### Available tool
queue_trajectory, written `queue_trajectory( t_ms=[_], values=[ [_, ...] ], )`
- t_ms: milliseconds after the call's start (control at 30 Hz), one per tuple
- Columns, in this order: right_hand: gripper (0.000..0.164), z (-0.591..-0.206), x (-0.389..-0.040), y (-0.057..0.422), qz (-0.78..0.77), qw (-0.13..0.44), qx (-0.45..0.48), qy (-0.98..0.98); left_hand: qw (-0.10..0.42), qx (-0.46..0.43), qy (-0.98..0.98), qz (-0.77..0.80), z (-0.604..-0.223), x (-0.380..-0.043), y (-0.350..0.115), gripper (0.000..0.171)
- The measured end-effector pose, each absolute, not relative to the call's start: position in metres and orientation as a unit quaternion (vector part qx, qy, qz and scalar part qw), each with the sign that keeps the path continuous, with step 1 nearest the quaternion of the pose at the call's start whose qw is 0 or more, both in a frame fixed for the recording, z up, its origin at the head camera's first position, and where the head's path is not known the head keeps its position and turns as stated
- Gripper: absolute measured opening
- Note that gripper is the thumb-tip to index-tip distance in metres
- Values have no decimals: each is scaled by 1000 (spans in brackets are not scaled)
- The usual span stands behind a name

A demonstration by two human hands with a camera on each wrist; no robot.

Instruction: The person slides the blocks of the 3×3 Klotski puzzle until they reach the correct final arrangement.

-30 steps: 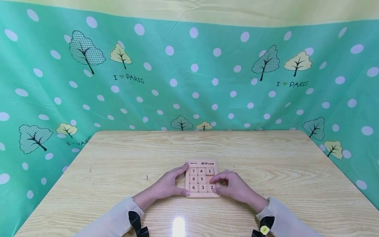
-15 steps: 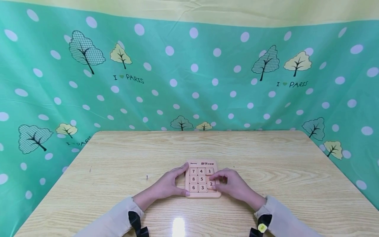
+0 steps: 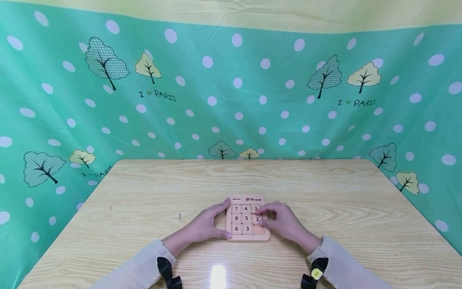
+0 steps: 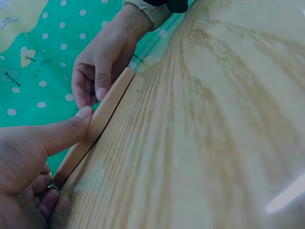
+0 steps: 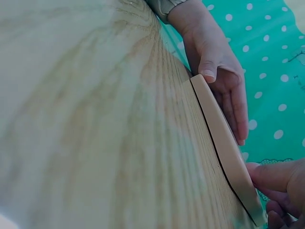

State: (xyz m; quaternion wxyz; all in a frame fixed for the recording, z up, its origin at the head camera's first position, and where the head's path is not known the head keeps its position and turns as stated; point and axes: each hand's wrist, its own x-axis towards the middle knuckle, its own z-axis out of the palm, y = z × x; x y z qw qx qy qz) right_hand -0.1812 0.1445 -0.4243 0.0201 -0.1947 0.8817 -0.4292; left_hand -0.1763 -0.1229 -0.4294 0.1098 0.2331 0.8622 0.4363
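Observation:
A pink sliding number puzzle [image 3: 249, 238] lies flat on the table. My left hand [image 3: 203, 224] holds its left side, thumb at the near corner and fingers at the far one. From the right, my right hand [image 3: 283, 221] has thumb and index finger bent around the number 2 tile [image 3: 256, 219], in the middle row's right column. Tiles read 7, 4, 1 at the top, 8, 5, 2 in the middle, then 6, 3 and a bare slot at lower right. Both wrist views show only the puzzle's side edge [image 4: 106, 106], its face hidden.
The light wood-grain table [image 3: 173, 180] extends around the puzzle on every side. Behind it hangs a green dotted cloth [image 3: 252, 92] with printed trees. A bright light reflection [image 3: 218, 277] falls on the tabletop near the front.
The number 2 tile has slid away from me, from the bottom row up to the middle row, baring the lower right slot. My right hand moved with it; the left stayed still.

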Motion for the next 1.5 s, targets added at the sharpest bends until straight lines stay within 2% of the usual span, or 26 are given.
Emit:
queue_trajectory(
  t_ms=[333,733,1033,1500],
  values=[
    [22,-425,-182,144,-438,11,-191,878,111,231,863,435,-430,-177,-123,101],
    [27,-425,-170,131,-492,41,-173,852,107,234,864,432,-430,-177,-123,101],
    [24,-429,-161,122,-524,31,-189,830,110,234,864,432,-429,-178,-124,101],
    [25,-434,-155,111,-519,20,-149,841,107,239,864,431,-428,-176,-124,101]
  ],
)
